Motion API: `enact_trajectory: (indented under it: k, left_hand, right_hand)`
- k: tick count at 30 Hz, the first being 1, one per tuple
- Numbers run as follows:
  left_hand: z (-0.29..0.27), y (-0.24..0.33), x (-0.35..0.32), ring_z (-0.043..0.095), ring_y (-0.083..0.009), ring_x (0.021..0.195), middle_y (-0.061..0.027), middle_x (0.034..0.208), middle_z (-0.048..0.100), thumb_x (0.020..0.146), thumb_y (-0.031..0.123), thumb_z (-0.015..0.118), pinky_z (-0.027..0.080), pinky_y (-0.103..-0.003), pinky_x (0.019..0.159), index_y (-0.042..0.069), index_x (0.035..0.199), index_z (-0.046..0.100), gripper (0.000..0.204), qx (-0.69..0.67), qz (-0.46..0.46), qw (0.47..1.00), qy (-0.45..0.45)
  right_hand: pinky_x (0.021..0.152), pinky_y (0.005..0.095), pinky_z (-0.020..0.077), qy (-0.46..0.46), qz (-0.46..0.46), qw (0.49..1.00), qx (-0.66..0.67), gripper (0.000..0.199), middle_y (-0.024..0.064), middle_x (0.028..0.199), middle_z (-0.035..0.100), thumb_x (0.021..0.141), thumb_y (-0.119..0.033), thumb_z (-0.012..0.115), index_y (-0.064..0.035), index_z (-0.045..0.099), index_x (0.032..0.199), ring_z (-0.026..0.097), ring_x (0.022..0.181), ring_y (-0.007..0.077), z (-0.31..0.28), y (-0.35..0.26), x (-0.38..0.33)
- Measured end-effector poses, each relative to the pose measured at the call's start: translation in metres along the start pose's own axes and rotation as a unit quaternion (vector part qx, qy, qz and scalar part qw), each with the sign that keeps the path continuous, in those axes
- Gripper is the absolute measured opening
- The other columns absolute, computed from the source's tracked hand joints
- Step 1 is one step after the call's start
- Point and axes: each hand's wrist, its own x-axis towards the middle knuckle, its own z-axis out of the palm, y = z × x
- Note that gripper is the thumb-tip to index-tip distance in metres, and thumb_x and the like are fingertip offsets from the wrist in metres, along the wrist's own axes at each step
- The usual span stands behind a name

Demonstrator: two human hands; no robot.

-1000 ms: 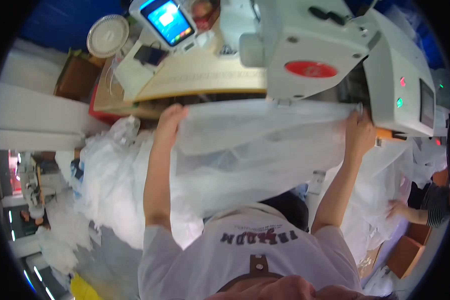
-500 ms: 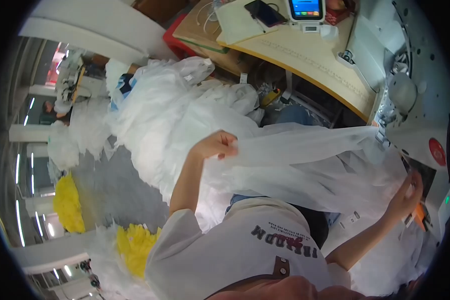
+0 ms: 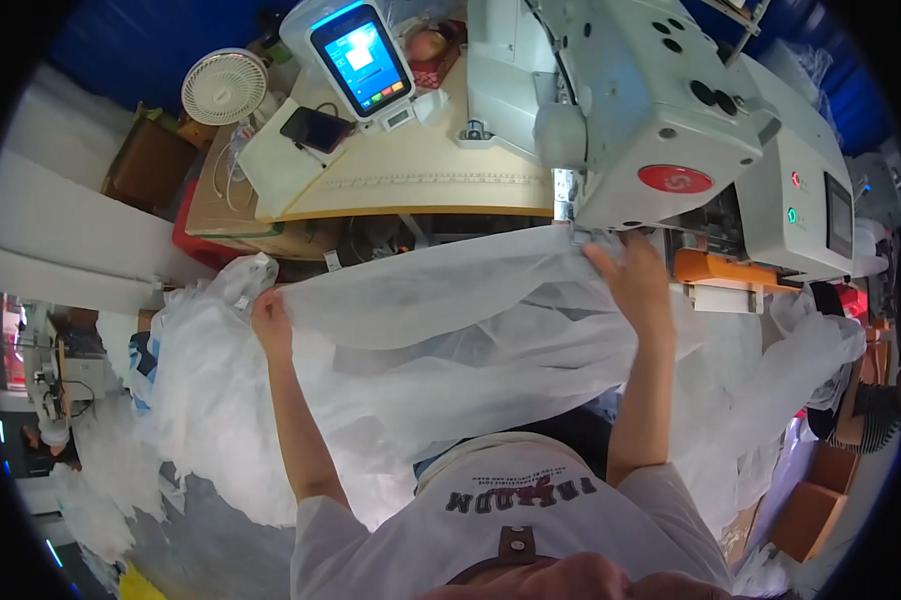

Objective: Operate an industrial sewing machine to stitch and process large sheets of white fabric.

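Observation:
A long white sheer fabric [image 3: 450,300] stretches across my lap, its upper edge drawn fairly straight up to the sewing machine [image 3: 650,130]. My left hand [image 3: 271,320] pinches that edge at its left end, beside a heap of the same white material. Close to the needle area, my right hand [image 3: 638,285] has thumb and fingers brought together on the cloth, just right of the presser foot [image 3: 580,235]. Its fingertips are partly hidden under the machine head.
A pale table [image 3: 420,190] with a printed ruler carries a lit touchscreen [image 3: 362,55], a phone [image 3: 316,130] and papers. A small white fan [image 3: 224,87] stands behind. An orange machine part [image 3: 715,268] sits right of my right hand. Another person's striped sleeve [image 3: 878,415] shows far right.
The view has swung right toward the machine. My right hand has moved from the machine's side onto the fabric beside the presser foot. My left hand has taken the fabric's edge farther left.

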Motion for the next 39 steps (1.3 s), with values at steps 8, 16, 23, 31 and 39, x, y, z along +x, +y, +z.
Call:
enact_trajectory:
  k: [8,16,23,31,39]
  left_hand:
    - [0.043,0.033,-0.002,0.058,-0.0129,0.072,-0.0029,0.078,0.063,0.086,0.014,0.056,0.045,-0.025,0.062,0.001,0.084,0.063,0.015,-0.054,-0.121,0.955,-0.266]
    - [0.058,0.11,0.036,0.052,-0.0096,0.067,0.0009,0.071,0.056,0.084,0.016,0.063,0.042,-0.026,0.058,0.005,0.079,0.06,0.012,-0.349,-0.356,0.839,-0.219]
    - [0.046,0.09,0.006,0.049,-0.0107,0.066,-0.0007,0.069,0.05,0.082,0.021,0.065,0.037,-0.03,0.056,0.005,0.071,0.055,0.022,0.138,0.171,0.959,-0.181]
    - [0.057,0.182,0.003,0.035,-0.0043,0.061,0.0054,0.061,0.038,0.082,0.016,0.063,0.026,-0.024,0.052,0.007,0.062,0.045,0.028,-0.116,-0.118,0.942,-0.294]
    - [0.114,0.078,-0.044,0.054,-0.019,0.078,-0.0073,0.08,0.058,0.08,0.016,0.064,0.044,-0.03,0.07,0.003,0.085,0.062,0.014,-0.008,0.03,0.949,-0.313]
  right_hand:
    - [0.054,0.0302,0.0377,-0.009,0.17,0.98,0.098,0.024,0.0062,0.064,0.059,0.076,-0.02,0.066,0.0028,0.062,0.082,0.044,0.056,0.0138,-0.02,0.082,-0.029]
    - [0.06,0.0313,0.0426,0.192,0.3,0.788,0.503,0.022,0.0137,0.068,0.058,0.078,-0.018,0.064,0.001,0.063,0.089,0.052,0.058,0.0208,-0.032,0.061,-0.041]
    - [0.056,0.0308,0.042,0.179,0.044,0.983,0.02,0.017,0.0143,0.062,0.056,0.08,-0.013,0.062,-0.0016,0.061,0.092,0.05,0.054,0.0252,-0.022,0.043,-0.009]
    - [0.063,0.0424,0.0434,0.176,0.139,0.962,-0.153,0.023,0.0196,0.068,0.056,0.086,-0.023,0.052,-0.0007,0.057,0.087,0.053,0.067,0.0364,-0.042,0.096,-0.017]
    - [0.084,0.0457,0.0356,0.252,0.109,0.936,-0.219,0.029,0.0207,0.1,0.054,0.087,-0.025,0.048,0.0018,0.051,0.097,0.047,0.095,0.0383,-0.024,0.104,0.015]
